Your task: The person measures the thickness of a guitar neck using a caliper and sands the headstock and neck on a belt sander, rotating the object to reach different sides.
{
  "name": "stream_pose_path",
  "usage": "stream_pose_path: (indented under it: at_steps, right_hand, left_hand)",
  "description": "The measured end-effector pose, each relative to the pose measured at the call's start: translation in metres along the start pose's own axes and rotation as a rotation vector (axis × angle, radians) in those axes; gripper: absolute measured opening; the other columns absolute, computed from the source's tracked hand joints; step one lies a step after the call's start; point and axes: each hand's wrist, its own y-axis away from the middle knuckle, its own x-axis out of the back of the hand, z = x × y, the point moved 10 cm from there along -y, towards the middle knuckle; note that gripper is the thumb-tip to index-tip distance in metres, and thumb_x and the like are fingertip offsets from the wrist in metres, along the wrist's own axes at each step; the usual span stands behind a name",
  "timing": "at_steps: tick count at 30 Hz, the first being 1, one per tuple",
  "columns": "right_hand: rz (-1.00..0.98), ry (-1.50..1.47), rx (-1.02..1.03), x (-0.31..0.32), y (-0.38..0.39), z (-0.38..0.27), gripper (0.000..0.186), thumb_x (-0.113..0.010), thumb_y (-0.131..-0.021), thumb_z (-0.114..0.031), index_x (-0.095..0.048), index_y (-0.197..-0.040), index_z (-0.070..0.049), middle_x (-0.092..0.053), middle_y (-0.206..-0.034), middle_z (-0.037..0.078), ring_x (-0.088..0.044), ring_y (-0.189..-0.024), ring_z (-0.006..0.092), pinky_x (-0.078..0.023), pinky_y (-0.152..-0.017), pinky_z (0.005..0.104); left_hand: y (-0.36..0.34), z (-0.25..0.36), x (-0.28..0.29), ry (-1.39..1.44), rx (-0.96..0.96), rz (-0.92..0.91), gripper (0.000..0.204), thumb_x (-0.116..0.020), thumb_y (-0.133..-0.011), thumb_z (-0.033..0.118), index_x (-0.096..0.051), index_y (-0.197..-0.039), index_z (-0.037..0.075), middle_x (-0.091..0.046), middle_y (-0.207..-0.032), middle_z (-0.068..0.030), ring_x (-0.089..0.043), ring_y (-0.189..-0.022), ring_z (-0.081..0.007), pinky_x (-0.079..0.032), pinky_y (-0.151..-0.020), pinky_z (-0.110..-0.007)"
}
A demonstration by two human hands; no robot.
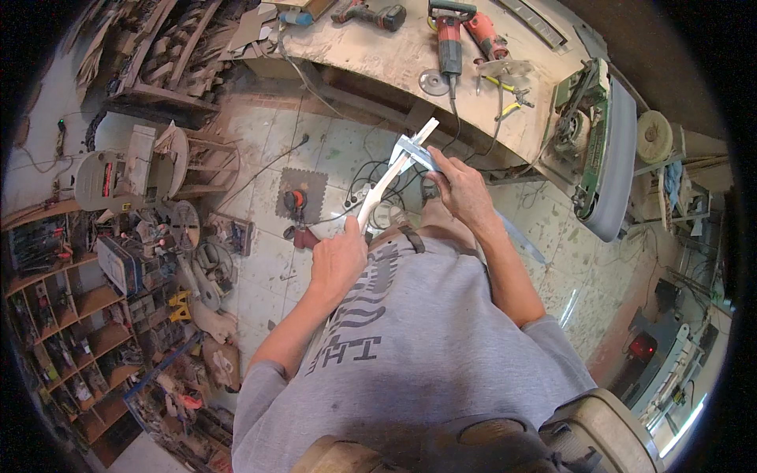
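Observation:
My left hand [341, 256] is closed round the lower end of a slim, pale, shaped wooden piece [374, 197], which slants up and away to the right. In my right hand [465, 193] is a silver caliper [419, 153], gripped by its beam. Its jaws lie across the upper part of the wooden piece, apparently one on each side; the exact contact is too small to make out. Both hands are in front of my body, short of the workbench's near edge.
On the dusty workbench [363, 51] are a cordless drill [371, 14], a red and black power tool [449, 47] and yellow-handled pliers [511, 102]. A green belt sander [591, 142] stands at right. Black cables [377, 175] tangle on the tiled floor. Compartment shelves [79, 331] fill the left.

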Motion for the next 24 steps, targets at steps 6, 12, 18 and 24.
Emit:
stream_pose_path:
  at_steps: [6, 12, 18, 24]
  right_hand:
    - [0.019, -0.042, 0.021, 0.004, 0.003, 0.001, 0.047, -0.068, -0.097, -0.021, -0.059, -0.141, -0.008, -0.068, -0.094, 0.019, -0.070, -0.084, 0.0391, -0.057, -0.076, 0.0468]
    - [0.054, -0.115, -0.002, 0.014, 0.000, 0.012, 0.044, -0.070, -0.096, -0.016, -0.063, -0.138, -0.004, -0.070, -0.095, 0.021, -0.069, -0.082, 0.0381, -0.054, -0.075, 0.0442]
    - [0.054, 0.002, -0.013, 0.017, -0.002, 0.021, 0.042, -0.066, -0.100, -0.027, -0.060, -0.138, -0.010, -0.072, -0.099, 0.021, -0.070, -0.087, 0.0416, -0.056, -0.076, 0.0488]
    - [0.049, 0.013, -0.049, 0.012, 0.003, 0.031, 0.042, -0.067, -0.099, -0.027, -0.060, -0.138, -0.012, -0.072, -0.095, 0.020, -0.071, -0.085, 0.0408, -0.057, -0.074, 0.0492]
  left_hand:
    - [0.002, 0.005, 0.003, 0.001, -0.009, 0.016, 0.027, -0.060, -0.099, 0.024, -0.047, -0.107, 0.001, -0.067, -0.067, -0.0266, -0.069, -0.067, -0.0492, -0.054, -0.064, -0.060]
    - [0.005, 0.009, 0.004, -0.004, -0.030, 0.025, 0.027, -0.060, -0.100, 0.024, -0.047, -0.107, 0.001, -0.067, -0.066, -0.0256, -0.068, -0.065, -0.0488, -0.054, -0.062, -0.059]
    - [0.007, 0.013, 0.004, 0.003, -0.025, -0.043, 0.025, -0.056, -0.099, 0.021, -0.047, -0.106, -0.001, -0.069, -0.072, -0.0274, -0.069, -0.070, -0.0497, -0.054, -0.066, -0.060]
    - [0.012, 0.020, 0.008, -0.006, -0.063, -0.004, 0.026, -0.057, -0.099, 0.023, -0.047, -0.107, 0.000, -0.068, -0.069, -0.0267, -0.069, -0.067, -0.0489, -0.054, -0.062, -0.060]
